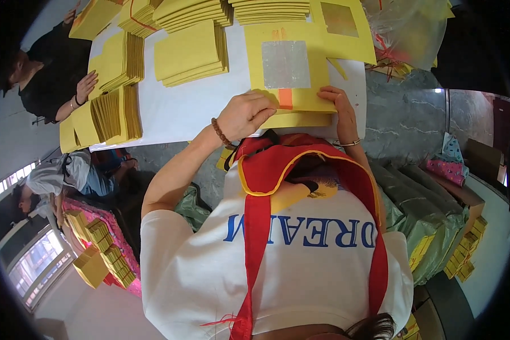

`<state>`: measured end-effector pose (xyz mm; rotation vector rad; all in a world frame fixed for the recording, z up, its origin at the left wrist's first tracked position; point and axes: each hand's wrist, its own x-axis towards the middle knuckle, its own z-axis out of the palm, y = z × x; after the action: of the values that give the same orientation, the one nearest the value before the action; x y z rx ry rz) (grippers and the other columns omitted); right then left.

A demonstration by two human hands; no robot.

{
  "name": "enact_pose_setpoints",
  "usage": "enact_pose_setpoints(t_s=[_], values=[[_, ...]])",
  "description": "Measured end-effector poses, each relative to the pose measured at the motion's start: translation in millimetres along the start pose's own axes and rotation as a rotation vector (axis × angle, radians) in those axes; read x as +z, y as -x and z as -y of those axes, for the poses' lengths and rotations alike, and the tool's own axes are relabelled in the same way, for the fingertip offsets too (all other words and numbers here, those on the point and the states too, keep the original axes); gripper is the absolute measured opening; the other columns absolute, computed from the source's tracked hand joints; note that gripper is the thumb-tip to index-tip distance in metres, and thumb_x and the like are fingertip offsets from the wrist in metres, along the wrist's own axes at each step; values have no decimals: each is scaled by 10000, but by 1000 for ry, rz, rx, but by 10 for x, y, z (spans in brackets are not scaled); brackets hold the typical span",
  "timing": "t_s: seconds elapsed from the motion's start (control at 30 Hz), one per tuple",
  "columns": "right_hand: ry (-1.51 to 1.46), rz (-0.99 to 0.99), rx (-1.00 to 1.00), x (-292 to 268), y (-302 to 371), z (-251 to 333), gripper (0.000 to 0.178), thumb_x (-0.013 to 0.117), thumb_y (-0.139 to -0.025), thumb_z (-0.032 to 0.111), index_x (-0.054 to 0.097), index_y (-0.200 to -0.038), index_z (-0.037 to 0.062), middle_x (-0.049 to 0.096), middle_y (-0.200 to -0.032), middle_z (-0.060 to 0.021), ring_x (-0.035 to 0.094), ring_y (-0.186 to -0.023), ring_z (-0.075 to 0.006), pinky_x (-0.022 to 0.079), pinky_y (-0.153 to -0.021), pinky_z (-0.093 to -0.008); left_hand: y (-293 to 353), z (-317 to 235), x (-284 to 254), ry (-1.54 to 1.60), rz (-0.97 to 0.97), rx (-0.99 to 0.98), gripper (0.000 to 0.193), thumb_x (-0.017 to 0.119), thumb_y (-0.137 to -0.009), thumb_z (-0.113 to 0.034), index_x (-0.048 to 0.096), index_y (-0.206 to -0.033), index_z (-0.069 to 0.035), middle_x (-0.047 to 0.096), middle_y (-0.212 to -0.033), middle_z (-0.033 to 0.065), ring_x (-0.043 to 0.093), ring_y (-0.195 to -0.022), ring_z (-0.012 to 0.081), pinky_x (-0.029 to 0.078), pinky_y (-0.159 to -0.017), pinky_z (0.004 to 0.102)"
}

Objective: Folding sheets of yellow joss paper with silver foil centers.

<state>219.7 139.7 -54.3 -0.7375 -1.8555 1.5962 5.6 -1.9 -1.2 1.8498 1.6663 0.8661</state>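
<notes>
A yellow paper sheet lies at the table's near edge in front of me. It carries a silver foil square and, below that, a short orange strip. My left hand is closed on the sheet's near edge, its curled fingers beside the orange strip. At the near right corner, my right hand pinches the same sheet between thumb and fingers. Under the lifted near edge, another yellow layer shows. Part of the sheet is hidden under my left fingers.
Stacks of folded yellow paper cover the white table on the left and far side. Another yellow sheet with foil lies at far right, near a clear plastic bag. Two people are at the left. Green wrapped bundles stand right.
</notes>
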Motion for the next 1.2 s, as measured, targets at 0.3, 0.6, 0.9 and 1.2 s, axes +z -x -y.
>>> enact_pose_setpoints(t_s=[0.3, 0.6, 0.9, 1.2], values=[[53, 25, -72, -25, 7, -86, 473, 234, -965, 278, 618, -1009, 5, 531, -1126, -119, 450, -1092, -229, 301, -975, -316, -66, -8, -23, 118, 56, -284, 142, 586, -783, -123, 610, -813, 14, 562, -667, 106, 514, -541, 162, 407, -507, 279], [33, 36, -63, -34, -5, -99, 478, 253, -955, 314, 614, -1022, 9, 529, -1133, -112, 445, -1102, -231, 294, -982, -327, -147, -34, -78, 200, 115, -410, 165, 558, -752, -158, 635, -815, -26, 619, -692, 105, 590, -597, 213, 455, -567, 315], [137, 60, -123, -39, -15, -91, 206, 553, -830, 146, 604, -993, 32, 539, -1109, -92, 465, -1071, -218, 352, -929, -317, -139, 38, -80, 193, 158, -464, 176, 563, -765, -173, 631, -840, -29, 595, -671, 108, 565, -571, 225, 454, -565, 314], [-23, -21, 47, -1, -57, -285, 209, 633, -772, 73, 582, -970, 33, 539, -1047, -69, 505, -983, -187, 402, -855, -285, -33, 139, -186, -335, -50, 66, 421, 642, -705, -115, 567, -1118, -95, 518, -1140, 120, 459, -1032, 290, 387, -882, 373]])
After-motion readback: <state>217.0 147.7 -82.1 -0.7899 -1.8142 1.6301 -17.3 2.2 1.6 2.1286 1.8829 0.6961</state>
